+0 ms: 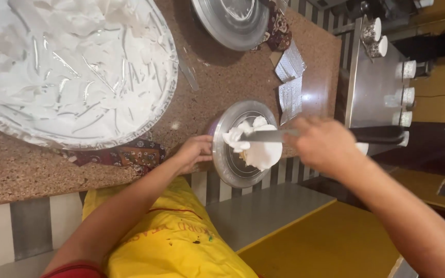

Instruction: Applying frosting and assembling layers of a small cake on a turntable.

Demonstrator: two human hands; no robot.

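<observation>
Now your right hand [321, 145] grips the palette knife [263, 136], its long blade lying crosswise over the white cream [258, 149] on the small round turntable [233, 170], tip pointing toward your left hand [194, 152], which clasps the turntable's rim. Beyond on the tabletop [222, 82] sit a big cream-filled tray [78, 72] and folded foil sheets [289, 82].

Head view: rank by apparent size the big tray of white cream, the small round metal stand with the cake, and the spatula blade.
1. Big tray of white cream, though it is cut off by the frame.
2. Small round metal stand.
3. Spatula blade, held by the right hand.
</observation>
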